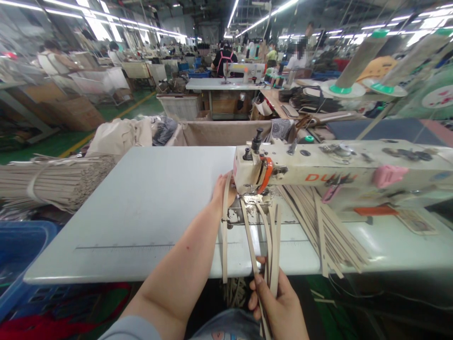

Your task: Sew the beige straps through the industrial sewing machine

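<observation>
My right hand (281,302) is closed on several narrow beige strips (273,245) below the front edge of the table. One of them, a strip (249,231) pinched between thumb and finger, runs up to the needle area of a sewing machine (244,167). My left hand (223,192) is at the left side of the machine head, low over the table. Another strip (225,236) crosses in front of it and hangs past the table edge. Its fingers are mostly hidden by that strip and the machine head, so their grip cannot be made out.
More loose strips (339,236) lie under the machine arm. A tied bundle of strips (53,182) and a blue crate (24,250) stand left of the white table (141,203). Behind it is a fabric-lined bin (226,132). Thread cones (361,61) rise at the right.
</observation>
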